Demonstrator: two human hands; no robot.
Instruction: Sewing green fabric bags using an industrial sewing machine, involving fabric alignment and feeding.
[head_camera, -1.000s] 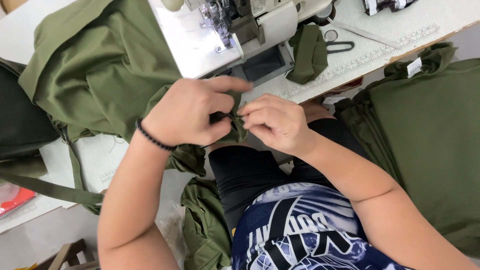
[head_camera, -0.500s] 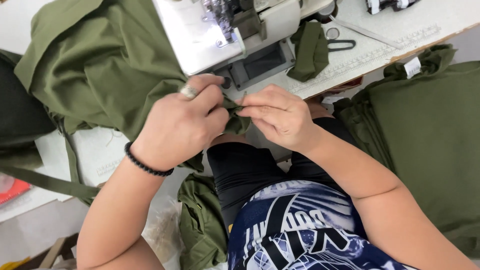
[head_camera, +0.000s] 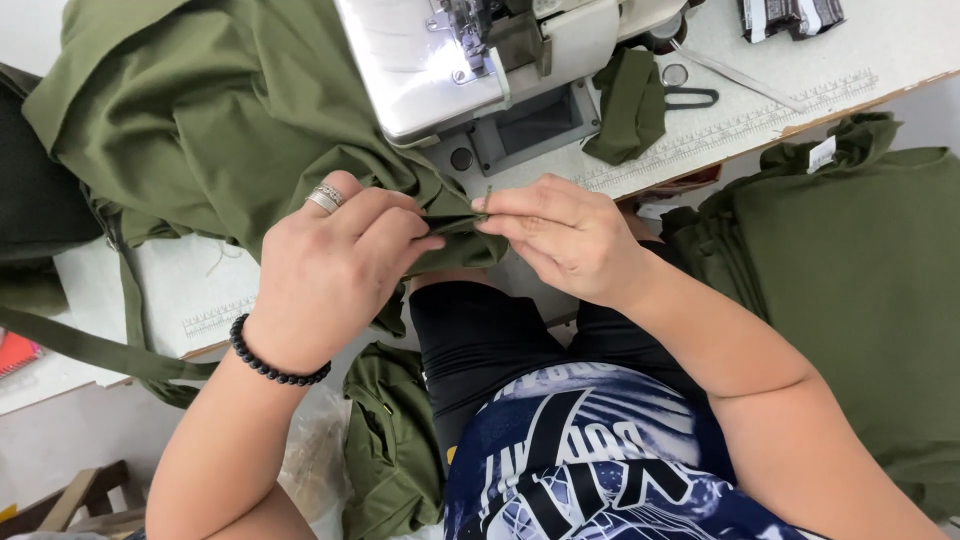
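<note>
Head view: left hand and right hand each pinch the olive-green fabric edge between pressed fingers, holding it taut at the white counter edge, aligned below the grey sewing machine.

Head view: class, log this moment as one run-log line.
left hand: pinching olive fabric | right hand: pinching same edge | sewing machine: ahead

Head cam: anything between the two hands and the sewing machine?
Only a short strip of white table. The left hand and right hand pinch the olive fabric just before the sewing machine.
</note>
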